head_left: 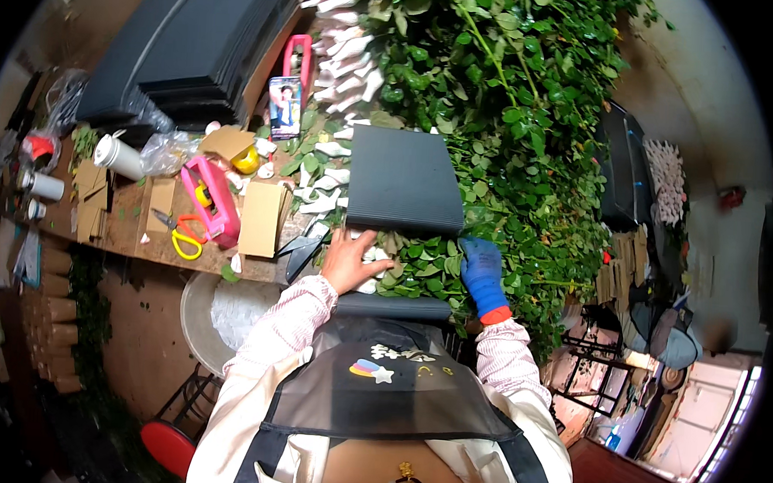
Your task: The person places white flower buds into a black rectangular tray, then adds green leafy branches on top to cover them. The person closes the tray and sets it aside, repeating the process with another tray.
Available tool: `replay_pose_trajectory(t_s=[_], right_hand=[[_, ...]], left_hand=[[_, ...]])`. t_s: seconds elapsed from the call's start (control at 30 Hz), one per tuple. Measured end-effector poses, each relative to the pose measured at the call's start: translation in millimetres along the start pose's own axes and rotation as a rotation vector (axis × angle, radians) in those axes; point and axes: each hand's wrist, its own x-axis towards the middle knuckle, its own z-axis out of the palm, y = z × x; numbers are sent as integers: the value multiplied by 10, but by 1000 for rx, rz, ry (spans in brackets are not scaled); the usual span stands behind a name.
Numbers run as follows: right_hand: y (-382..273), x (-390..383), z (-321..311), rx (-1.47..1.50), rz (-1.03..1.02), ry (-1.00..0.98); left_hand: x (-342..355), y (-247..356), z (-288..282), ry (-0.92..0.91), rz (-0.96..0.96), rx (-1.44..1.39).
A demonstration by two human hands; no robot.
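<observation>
My bare left hand (pixel 352 262) lies with its fingers spread over white-sleeved flower heads (pixel 371 263), just below a dark grey corrugated sheet folded over (pixel 403 177). My right hand (pixel 483 273), in a blue glove with a red cuff, rests against the leafy green stems (pixel 424 265) by the sheet's near right corner. How its fingers are set is hard to make out. Another dark corrugated edge (pixel 392 307) runs along the table's front, close to my apron. The leafy bundle lies between both hands, its white heads to the left.
A large heap of leafy stems (pixel 508 99) covers the table's right side. White-sleeved heads (pixel 340 47) are stacked at its left. Further left are dark sheets (pixel 213 40), a pink tape dispenser (pixel 214 202), scissors (pixel 186 231), cardboard pieces (pixel 261 219) and a white cup (pixel 118 156). A bin (pixel 203 315) stands below.
</observation>
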Motion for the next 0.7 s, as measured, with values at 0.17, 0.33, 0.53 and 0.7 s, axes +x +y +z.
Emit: replay_pose_trajectory(t_s=[0.17, 0.33, 0.53, 0.7], right_hand=[[-127, -50, 21, -50, 75, 41], [-194, -40, -67, -7, 81, 80], [-147, -145, -1, -85, 127, 14], [-166, -96, -110, -53, 96, -115]], left_hand=[[-82, -209, 128, -76, 71, 2], [-388, -385, -38, 160, -71, -278], [-662, -247, -1014, -87, -44, 203], [-53, 52, -624, -18, 322, 102]])
